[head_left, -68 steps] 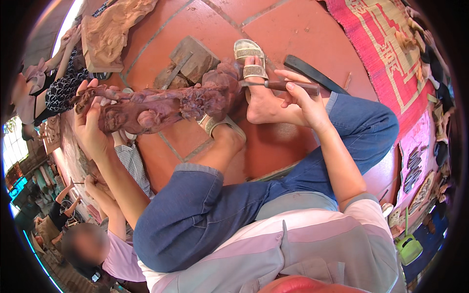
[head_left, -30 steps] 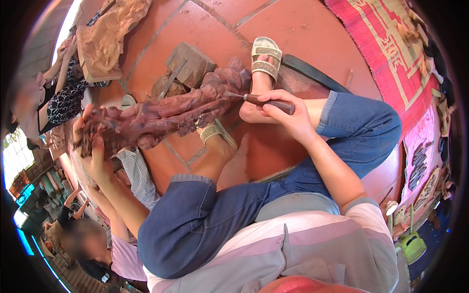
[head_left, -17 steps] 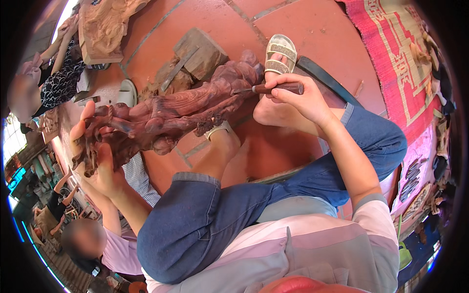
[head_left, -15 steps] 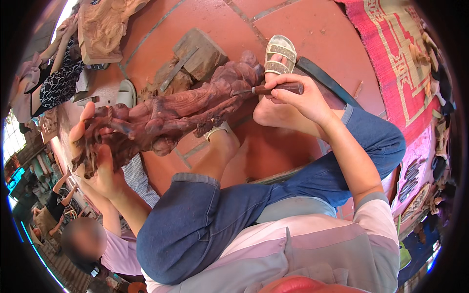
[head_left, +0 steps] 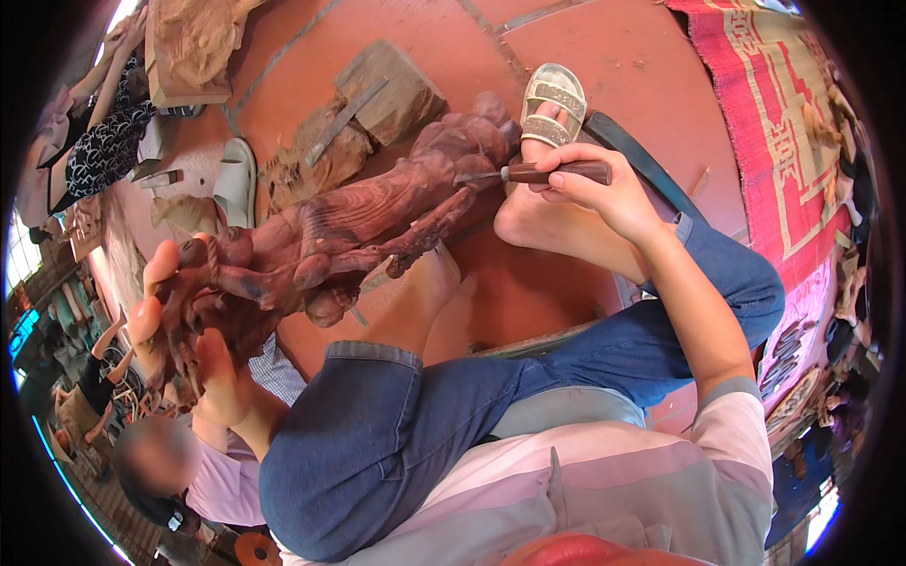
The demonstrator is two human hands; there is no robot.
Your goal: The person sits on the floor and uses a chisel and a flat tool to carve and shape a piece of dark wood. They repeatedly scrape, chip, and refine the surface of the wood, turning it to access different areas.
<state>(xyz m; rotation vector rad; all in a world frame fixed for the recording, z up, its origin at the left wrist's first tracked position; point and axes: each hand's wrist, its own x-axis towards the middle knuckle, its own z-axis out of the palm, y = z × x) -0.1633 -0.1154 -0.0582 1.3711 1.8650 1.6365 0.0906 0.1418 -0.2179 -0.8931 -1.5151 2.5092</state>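
A long reddish-brown wood carving (head_left: 354,217), cut into rounded, twisting forms, lies slantwise in front of me. My left hand (head_left: 222,382) is wrapped round its left end, fingers on the far side and thumb on the near side. In my right hand (head_left: 599,184) is a carving tool (head_left: 576,172) with a dark brown wooden handle, pinched between thumb and fingers. Its thin metal blade points left and meets the carving near the right end; whether the tip bites into the wood cannot be made out.
Beyond the carving lie rough wood blocks (head_left: 392,94) with a flat metal bar (head_left: 347,121) across them. My sandalled foot (head_left: 552,118) is beside the carving's right end. A red patterned mat (head_left: 764,123) spreads at right. Another person (head_left: 222,476) sits at lower left; a pale carved panel (head_left: 193,47) stands far left.
The carving has rolled in my left hand, and its left end sits a little lower. My right hand with the carving tool has shifted slightly right.
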